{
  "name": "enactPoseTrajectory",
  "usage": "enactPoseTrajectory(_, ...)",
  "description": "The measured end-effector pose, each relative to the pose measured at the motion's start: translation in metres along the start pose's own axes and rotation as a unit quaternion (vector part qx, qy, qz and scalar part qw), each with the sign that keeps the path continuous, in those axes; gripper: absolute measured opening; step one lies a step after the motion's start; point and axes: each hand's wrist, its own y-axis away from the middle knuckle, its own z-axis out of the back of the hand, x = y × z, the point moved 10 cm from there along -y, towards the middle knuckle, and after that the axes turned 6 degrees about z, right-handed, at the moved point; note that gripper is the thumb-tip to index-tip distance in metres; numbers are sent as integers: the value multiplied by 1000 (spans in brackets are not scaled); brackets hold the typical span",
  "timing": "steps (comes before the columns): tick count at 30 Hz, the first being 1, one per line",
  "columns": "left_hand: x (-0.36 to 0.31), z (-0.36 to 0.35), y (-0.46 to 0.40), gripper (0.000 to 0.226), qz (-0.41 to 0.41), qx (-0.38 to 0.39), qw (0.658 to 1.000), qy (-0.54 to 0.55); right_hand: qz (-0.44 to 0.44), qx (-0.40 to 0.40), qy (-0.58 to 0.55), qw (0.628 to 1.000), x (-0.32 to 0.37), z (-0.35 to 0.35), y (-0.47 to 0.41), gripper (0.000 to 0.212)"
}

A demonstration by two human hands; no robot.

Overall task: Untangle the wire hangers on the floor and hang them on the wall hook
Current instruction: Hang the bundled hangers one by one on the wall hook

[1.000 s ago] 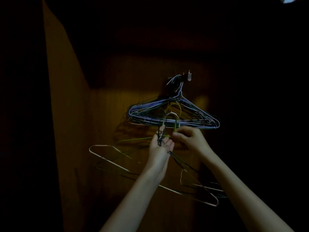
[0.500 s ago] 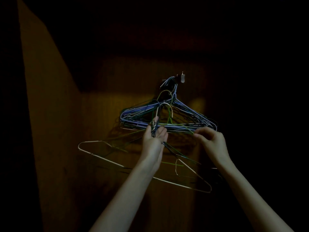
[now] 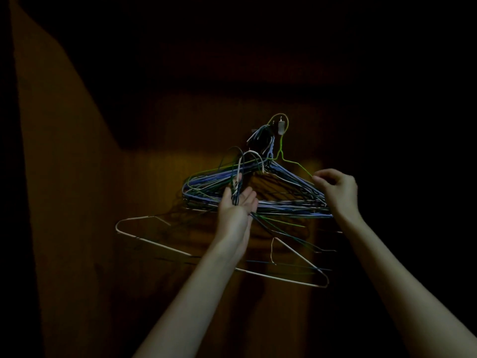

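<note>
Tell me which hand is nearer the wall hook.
Right. The right hand pinches the green hanger below-right of the wall hook; the left hand is lower, further left.

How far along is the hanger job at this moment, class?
Done: a stack of blue wire hangers hangs from the wall hook. In hand: the right hand pinches a green hanger whose hook loops over the wall hook. Left: the bunch of hangers gripped by the left hand, the floor unseen.
</note>
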Motion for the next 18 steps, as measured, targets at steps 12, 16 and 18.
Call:
enactPoseTrajectory(12, -2, 6, -15, 70, -11, -14, 1000, -23, -57, 73, 45, 995, -41, -54, -20, 10)
enactPoseTrajectory(16, -4, 11, -12, 67, -20, -18, 999, -28, -50, 68, 34, 996, -36, -56, -13, 11)
enactPoseTrajectory(18, -6, 12, -9, 64, -28, -17, 999, -32, -39, 76, 40, 996, -32, -57, -11, 14)
